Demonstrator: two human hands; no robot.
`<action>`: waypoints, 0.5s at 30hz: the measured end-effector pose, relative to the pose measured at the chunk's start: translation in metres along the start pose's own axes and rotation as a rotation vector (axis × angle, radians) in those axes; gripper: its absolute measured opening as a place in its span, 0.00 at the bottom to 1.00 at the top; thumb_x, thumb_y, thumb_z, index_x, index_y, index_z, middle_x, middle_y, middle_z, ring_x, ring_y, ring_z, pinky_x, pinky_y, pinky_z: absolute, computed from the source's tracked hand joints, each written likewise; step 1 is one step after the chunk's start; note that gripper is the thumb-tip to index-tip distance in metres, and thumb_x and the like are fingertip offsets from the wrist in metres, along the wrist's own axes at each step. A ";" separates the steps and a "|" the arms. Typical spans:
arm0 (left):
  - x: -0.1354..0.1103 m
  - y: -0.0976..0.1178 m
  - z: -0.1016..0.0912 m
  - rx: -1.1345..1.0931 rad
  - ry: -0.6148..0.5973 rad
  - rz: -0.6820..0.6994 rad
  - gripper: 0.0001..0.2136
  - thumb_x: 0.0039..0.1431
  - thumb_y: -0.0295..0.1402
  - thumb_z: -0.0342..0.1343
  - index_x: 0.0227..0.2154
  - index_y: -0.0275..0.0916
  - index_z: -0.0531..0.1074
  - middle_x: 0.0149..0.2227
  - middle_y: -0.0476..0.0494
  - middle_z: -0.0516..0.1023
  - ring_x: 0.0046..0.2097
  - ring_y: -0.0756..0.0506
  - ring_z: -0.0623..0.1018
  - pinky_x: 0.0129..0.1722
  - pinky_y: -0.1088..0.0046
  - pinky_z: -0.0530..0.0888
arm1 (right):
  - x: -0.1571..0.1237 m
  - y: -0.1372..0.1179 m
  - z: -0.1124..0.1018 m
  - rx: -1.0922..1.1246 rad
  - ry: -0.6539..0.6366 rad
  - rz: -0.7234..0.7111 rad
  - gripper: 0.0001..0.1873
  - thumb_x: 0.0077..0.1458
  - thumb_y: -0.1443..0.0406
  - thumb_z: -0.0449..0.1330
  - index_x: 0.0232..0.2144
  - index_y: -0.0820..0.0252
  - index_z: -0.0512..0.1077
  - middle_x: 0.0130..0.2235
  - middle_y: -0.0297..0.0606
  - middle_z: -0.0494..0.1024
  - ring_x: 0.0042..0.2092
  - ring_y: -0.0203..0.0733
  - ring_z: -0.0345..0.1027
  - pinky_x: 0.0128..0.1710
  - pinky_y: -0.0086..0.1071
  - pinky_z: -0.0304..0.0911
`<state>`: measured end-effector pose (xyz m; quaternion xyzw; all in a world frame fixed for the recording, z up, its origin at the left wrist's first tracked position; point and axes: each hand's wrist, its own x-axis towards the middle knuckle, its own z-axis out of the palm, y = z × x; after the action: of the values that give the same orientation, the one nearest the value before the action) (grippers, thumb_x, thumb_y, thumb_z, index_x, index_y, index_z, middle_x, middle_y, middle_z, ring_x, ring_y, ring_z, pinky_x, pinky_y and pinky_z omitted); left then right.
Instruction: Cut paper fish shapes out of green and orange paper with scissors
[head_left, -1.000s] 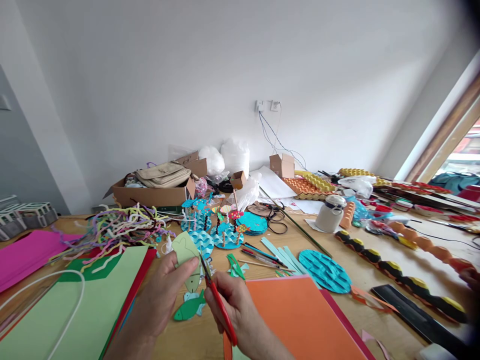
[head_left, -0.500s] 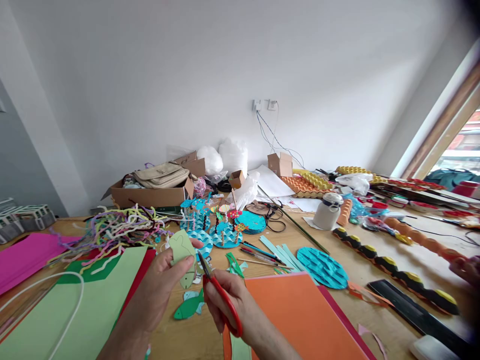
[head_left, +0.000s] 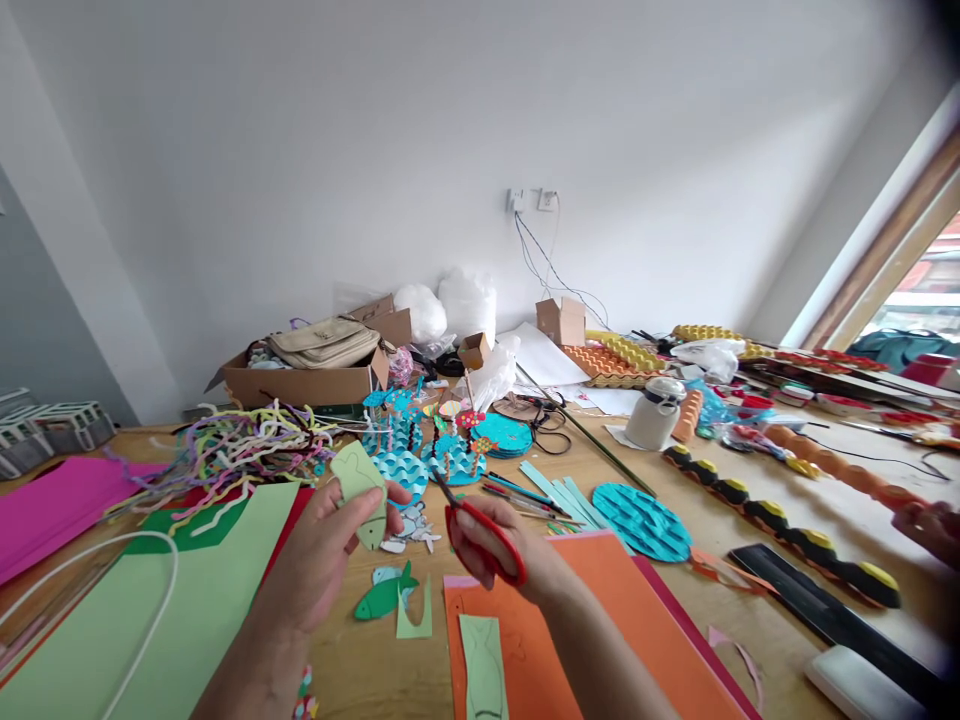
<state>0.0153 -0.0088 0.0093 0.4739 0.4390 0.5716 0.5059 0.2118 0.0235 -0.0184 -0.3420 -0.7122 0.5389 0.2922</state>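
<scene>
My left hand pinches a light green paper piece with a fish outline drawn on it, its rounded lower end showing an eye. In my right hand is a pair of scissors with red handles, its dark blades pointing up-left, apart from the paper. Below the hands lie a dark green paper fish and a light green offcut with a curved notch. A light green paper strip with drawn lines rests on orange paper.
To the left are light green sheets and a pile of fuzzy pipe cleaners. Blue wave-pattern discs and pencils lie ahead. A white jar stands farther right. Another person's hand touches an orange egg-carton strip.
My right hand has drawn the scissors away to the right from the paper. A notched light green offcut now lies by the dark green fish.
</scene>
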 end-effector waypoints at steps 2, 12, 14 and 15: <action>0.000 0.001 -0.002 0.007 0.002 0.004 0.08 0.53 0.36 0.58 0.28 0.38 0.79 0.21 0.49 0.76 0.28 0.48 0.70 0.28 0.75 0.65 | 0.002 0.000 -0.012 -0.093 0.047 0.033 0.26 0.58 0.44 0.42 0.23 0.57 0.58 0.16 0.25 0.59 0.17 0.31 0.51 0.19 0.26 0.48; -0.006 0.007 0.000 0.001 0.025 0.065 0.06 0.51 0.34 0.58 0.21 0.40 0.76 0.24 0.52 0.75 0.24 0.49 0.69 0.19 0.76 0.63 | 0.007 0.043 0.029 -0.749 -0.026 0.167 0.16 0.44 0.73 0.60 0.38 0.57 0.69 0.31 0.34 0.73 0.32 0.40 0.66 0.28 0.27 0.52; -0.008 0.010 0.001 -0.003 0.024 0.070 0.06 0.50 0.33 0.58 0.21 0.41 0.76 0.24 0.52 0.75 0.24 0.49 0.70 0.18 0.76 0.62 | 0.009 0.054 0.048 -0.831 -0.113 0.130 0.18 0.44 0.71 0.61 0.41 0.57 0.70 0.35 0.38 0.77 0.35 0.45 0.70 0.29 0.29 0.56; -0.010 0.011 0.001 0.007 0.025 0.075 0.07 0.51 0.34 0.58 0.21 0.41 0.76 0.24 0.52 0.75 0.24 0.48 0.70 0.17 0.76 0.62 | 0.010 0.058 0.056 -0.868 -0.142 0.110 0.19 0.45 0.70 0.62 0.42 0.57 0.70 0.37 0.40 0.78 0.36 0.47 0.71 0.30 0.30 0.57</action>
<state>0.0152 -0.0194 0.0195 0.4845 0.4292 0.5947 0.4768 0.1721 0.0110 -0.0881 -0.4327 -0.8715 0.2270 0.0427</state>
